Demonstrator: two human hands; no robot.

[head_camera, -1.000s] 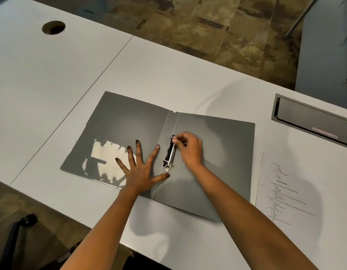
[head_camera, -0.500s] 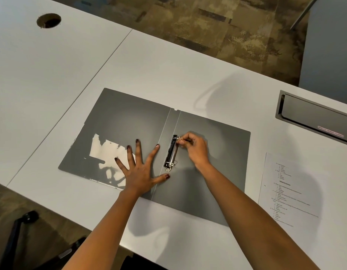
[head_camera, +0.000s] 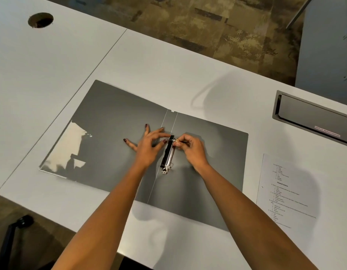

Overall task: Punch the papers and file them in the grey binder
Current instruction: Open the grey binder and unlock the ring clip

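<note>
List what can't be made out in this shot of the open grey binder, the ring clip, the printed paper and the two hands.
- Far ring of the ring clip: head view, covered by the right hand and left hand; open or closed unclear.
- Printed paper: text too small to read.
- Grey binder: left cover partly washed out by glare.
- Pink label on the desk hatch: blurred.

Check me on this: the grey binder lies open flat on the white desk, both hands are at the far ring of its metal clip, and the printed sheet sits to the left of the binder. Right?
Not quite. The head view shows the printed sheet to the right of the grey binder, not the left. The rest holds: the binder lies open flat on the white desk, with the left hand and right hand at the far ring of its metal clip.
</note>
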